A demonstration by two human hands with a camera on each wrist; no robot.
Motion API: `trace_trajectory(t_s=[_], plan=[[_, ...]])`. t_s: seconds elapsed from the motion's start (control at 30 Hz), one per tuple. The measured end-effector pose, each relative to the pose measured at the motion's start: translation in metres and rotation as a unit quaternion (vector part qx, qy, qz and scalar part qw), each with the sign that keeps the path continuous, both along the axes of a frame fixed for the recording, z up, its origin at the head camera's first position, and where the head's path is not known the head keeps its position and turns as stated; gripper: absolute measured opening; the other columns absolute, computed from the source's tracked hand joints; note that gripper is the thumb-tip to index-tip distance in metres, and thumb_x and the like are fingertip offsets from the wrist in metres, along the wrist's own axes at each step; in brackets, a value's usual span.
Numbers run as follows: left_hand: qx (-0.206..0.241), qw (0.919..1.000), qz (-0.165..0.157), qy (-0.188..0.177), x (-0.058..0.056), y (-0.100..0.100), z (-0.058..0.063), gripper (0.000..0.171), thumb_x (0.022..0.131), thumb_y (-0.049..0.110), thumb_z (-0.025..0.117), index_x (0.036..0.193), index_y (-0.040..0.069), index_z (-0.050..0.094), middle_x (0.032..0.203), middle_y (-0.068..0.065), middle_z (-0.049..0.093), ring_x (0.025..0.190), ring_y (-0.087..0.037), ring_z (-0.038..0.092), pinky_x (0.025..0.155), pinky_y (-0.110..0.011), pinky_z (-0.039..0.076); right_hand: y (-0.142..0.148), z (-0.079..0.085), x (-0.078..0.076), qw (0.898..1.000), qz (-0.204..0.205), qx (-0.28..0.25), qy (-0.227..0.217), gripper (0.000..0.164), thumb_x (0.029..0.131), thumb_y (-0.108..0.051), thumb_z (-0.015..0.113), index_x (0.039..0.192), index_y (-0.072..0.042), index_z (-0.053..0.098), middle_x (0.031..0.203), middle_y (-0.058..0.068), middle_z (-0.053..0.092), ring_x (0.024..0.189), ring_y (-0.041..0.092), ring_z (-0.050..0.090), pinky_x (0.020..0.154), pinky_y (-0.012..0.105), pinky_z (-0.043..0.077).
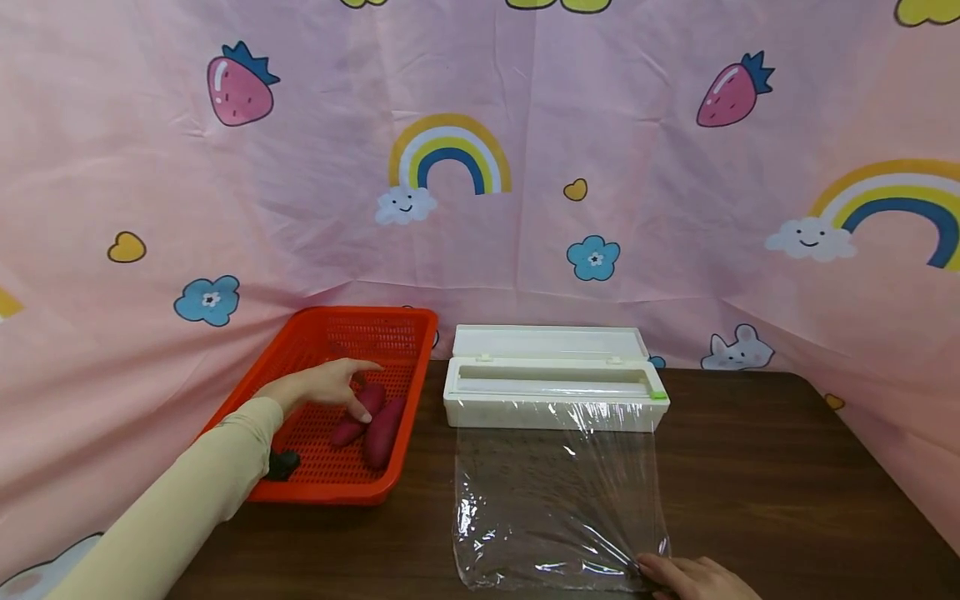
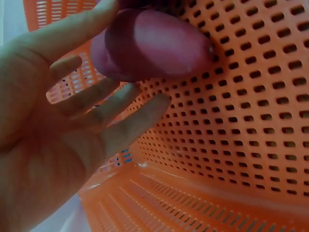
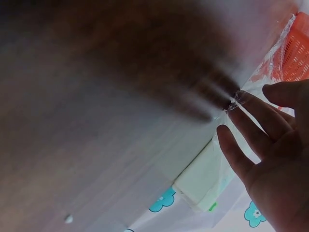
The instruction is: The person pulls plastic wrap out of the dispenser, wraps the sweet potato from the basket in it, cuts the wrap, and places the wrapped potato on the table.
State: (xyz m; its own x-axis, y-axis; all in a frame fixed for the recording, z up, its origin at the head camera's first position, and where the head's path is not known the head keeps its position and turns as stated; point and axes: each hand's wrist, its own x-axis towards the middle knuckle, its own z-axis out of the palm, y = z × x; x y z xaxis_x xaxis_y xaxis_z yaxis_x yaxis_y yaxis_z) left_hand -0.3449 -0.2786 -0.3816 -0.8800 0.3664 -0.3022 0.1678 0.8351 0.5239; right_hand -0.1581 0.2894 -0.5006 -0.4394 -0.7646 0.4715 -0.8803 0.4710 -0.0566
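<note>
My left hand (image 1: pixel 322 387) reaches into the red basket (image 1: pixel 337 493), fingers spread over two purple sweet potatoes (image 1: pixel 384 435). In the left wrist view its thumb lies by the nearer sweet potato (image 2: pixel 169 43), and the other fingers stretch out beside it. At the front of the table my right hand (image 1: pixel 693 577) touches the near right corner of a sheet of plastic wrap (image 1: pixel 555 500). The right wrist view shows its fingers (image 3: pixel 256 130) extended, tips at the gathered film, with the thumb apart. The sheet runs back to a white wrap dispenser (image 1: pixel 555 414), its lid raised.
A dark object (image 1: pixel 282 464) lies in the basket's near left corner, partly behind the left sleeve. The dispenser has a green piece (image 1: pixel 657 395) at its right end. Brown wooden table (image 1: pixel 757 467) extends to the right, and a patterned pink cloth (image 1: pixel 555 225) hangs behind everything.
</note>
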Motion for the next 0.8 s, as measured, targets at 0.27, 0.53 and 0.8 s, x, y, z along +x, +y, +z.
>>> trace_trajectory(t_s=[0.27, 0.53, 0.8], plan=[[0.05, 0.9949, 0.011, -0.087, 0.0, -0.001, -0.01, 0.099, 0.076, 0.01, 0.087, 0.158, 0.009, 0.032, 0.148, -0.029, 0.04, 0.109, -0.03, 0.058, 0.08, -0.041, 0.061, 0.002, -0.001, -0.002, 0.999, 0.007, 0.007, -0.037, 0.051, 0.087, -0.029, 0.079, 0.129, -0.008, 0.059, 0.103, -0.003, 0.079, 0.084, 0.001, 0.069, 0.07, 0.007, 0.045], [0.054, 0.9946, 0.013, -0.088, 0.0, -0.003, -0.014, 0.093, 0.075, 0.006, 0.087, 0.155, 0.012, 0.041, 0.146, -0.022, 0.044, 0.107, -0.029, 0.058, 0.077, -0.042, 0.061, 0.004, -0.002, -0.006, 0.998, 0.028, 0.015, -0.057, 0.051, 0.091, -0.025, 0.075, 0.135, -0.01, 0.055, 0.108, -0.001, 0.079, 0.085, 0.001, 0.071, 0.069, 0.007, 0.045], [0.059, 0.998, -0.003, -0.024, 0.003, -0.001, -0.001, 0.09, 0.073, 0.01, 0.088, 0.152, 0.011, 0.045, 0.146, -0.019, 0.049, 0.102, -0.026, 0.06, 0.076, -0.034, 0.056, 0.008, -0.006, -0.009, 0.994, 0.058, 0.013, -0.094, 0.053, 0.092, -0.018, 0.073, 0.138, -0.005, 0.051, 0.112, 0.005, 0.078, 0.089, 0.002, 0.072, 0.073, 0.004, 0.046]])
